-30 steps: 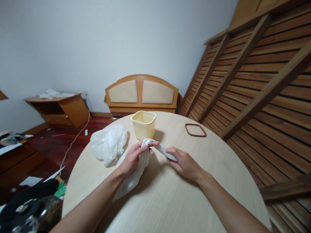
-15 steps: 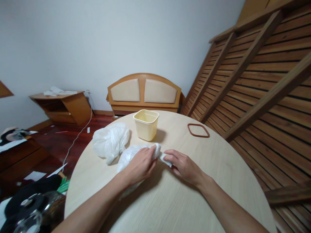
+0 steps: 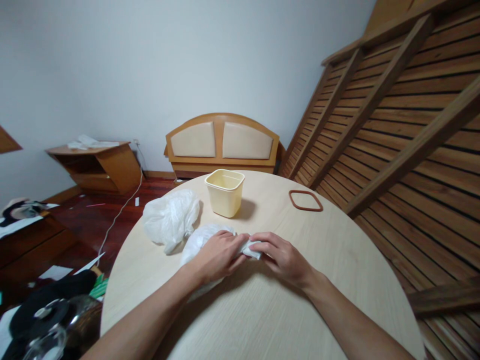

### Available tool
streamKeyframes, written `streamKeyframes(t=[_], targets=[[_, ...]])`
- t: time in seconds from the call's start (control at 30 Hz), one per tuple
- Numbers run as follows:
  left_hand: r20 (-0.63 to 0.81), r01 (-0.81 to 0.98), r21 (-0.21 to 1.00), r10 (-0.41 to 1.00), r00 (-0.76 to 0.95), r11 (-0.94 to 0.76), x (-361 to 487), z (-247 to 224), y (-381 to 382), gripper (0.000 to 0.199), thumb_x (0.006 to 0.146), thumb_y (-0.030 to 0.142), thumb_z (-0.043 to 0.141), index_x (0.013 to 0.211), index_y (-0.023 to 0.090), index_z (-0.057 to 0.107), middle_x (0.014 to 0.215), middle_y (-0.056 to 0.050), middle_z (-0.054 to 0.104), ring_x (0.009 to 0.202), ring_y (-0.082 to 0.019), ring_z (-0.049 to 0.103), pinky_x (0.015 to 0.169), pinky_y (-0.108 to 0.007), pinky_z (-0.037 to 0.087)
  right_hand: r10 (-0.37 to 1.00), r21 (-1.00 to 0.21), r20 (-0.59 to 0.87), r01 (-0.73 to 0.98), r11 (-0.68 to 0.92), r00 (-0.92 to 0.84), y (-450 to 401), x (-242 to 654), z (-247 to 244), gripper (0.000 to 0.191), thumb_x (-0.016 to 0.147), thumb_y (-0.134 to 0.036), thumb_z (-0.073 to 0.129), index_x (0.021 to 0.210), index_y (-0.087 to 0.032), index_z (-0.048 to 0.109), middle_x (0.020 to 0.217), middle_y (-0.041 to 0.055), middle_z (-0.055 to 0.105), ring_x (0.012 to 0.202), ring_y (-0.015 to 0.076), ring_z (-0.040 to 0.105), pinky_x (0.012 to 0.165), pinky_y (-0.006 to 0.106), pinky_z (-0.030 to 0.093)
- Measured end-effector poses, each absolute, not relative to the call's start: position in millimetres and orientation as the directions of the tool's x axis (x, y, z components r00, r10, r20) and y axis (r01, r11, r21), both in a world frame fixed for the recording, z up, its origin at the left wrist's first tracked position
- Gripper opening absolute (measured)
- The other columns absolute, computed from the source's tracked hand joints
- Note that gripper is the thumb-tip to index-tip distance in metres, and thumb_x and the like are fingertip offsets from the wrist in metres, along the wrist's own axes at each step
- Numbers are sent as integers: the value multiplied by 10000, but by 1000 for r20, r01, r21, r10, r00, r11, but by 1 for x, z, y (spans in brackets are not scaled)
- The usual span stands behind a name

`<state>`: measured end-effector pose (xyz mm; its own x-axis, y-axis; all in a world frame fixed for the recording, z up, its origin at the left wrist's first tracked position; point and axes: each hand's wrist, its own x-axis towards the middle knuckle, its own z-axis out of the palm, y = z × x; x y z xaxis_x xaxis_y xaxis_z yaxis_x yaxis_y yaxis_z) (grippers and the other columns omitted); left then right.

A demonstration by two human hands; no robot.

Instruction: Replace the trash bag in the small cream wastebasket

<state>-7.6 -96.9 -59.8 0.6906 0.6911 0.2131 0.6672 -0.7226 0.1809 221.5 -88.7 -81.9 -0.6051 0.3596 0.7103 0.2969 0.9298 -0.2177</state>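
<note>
Held bag [image 3: 202, 239]: partly hidden beneath the left hand [image 3: 220, 255]; its gathered end, partly covered by the right hand [image 3: 283, 255], is too small to resolve. Tub [image 3: 225, 200]: inner floor concealed by the near wall. Headboard [image 3: 219, 140]: lower part obscured by the surface [image 3: 318, 310], itself cropped below. Slatted panel [image 3: 397, 145]: truncated at right.
</note>
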Motion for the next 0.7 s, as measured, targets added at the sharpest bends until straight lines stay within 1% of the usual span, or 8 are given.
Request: streamKeyframes(t=[0.07,0.13,0.27,0.33,0.4,0.5,0.6,0.7], targets=[[203,655,176,678,706,-735,-7,-60,-96,199,996,255,466,1180,192,509,1012,-97,727,929,-259,706,909,-427,518,348,-217,729,283,934,-589,-88,224,-82,280,955,-97,575,1192,-229,643,1187,96,689,1113,187,672,917,345,608],[207,651,192,678,705,-735,-7,-61,-95,231,988,194,458,1210,200,523,1031,-90,735,943,-249,707,911,-412,516,344,-223,736,271,936,-583,-88,225,-81,282,957,-89,574,1183,-232,665,1208,99,691,1135,188,667,930,343,603],[194,684,225,719,667,-694,-8,-62,-95,276,950,123,463,1198,188,566,1003,-95,742,932,-257,704,867,-404,525,336,-225,739,256,940,-585,-88,225,-80,351,940,-21,539,1180,-224,694,1227,108,698,1139,185,666,923,335,600],[189,687,234,725,662,-688,-8,-60,-96,252,955,152,470,1182,177,577,991,-99,738,928,-263,699,874,-417,524,335,-225,739,254,941,-585,-88,224,-80,374,931,-4,529,1187,-215,700,1220,115,700,1136,185,665,918,334,600],[195,667,260,715,671,-698,-9,-58,-97,231,990,253,475,1184,180,577,1009,-98,735,942,-263,693,906,-433,517,334,-227,746,252,941,-576,-89,223,-80,366,925,-6,541,1172,-216,712,1206,116,701,1135,187,663,918,337,601],[203,634,329,708,676,-700,-9,-54,-98,292,1034,384,427,1182,189,587,1041,-97,735,964,-257,690,925,-432,507,322,-223,772,242,944,-547,-89,222,-81,351,918,-11,564,1131,-236,730,1174,98,706,1108,178,672,896,324,607],[202,614,387,713,672,-688,-10,-54,-97,290,1049,363,398,1125,191,619,999,-85,737,930,-243,690,886,-398,506,290,-192,805,235,953,-518,-89,222,-82,348,912,-1,569,1112,-236,730,1116,84,716,1051,164,687,856,300,613],[210,612,398,718,664,-683,-11,-56,-95,239,1028,329,440,1051,190,634,937,-74,728,874,-234,679,843,-373,500,267,-154,806,248,956,-528,-90,222,-82,331,899,-1,573,1097,-222,721,1103,88,711,1043,171,689,847,299,612]])
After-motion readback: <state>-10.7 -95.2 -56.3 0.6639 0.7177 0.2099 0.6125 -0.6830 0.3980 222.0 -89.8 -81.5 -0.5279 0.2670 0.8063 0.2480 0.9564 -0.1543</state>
